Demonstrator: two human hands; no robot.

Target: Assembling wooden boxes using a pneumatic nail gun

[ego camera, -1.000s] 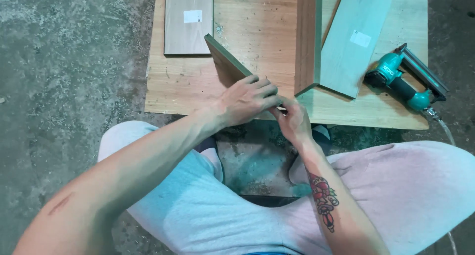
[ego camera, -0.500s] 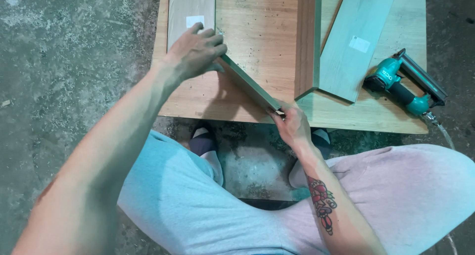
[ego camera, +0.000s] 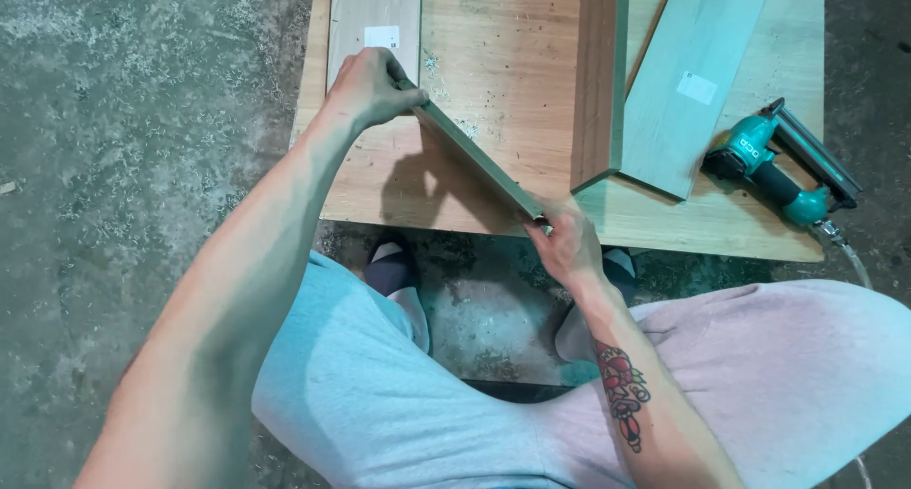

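Overhead, left hand gripping far end of narrow wooden strip, right hand pinching near end at workboard front edge, teal nail gun at right edge

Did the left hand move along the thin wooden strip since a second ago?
Yes. The left hand slid up the thin wooden strip, away from the right hand, toward the pale grey plank on the wooden board.

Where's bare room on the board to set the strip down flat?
Freest patch: the middle of the plywood board, between the pale panel and the brown upright plank. The board's right side is crowded by the grey plank and nail gun. Left hand and right hand hold the strip.
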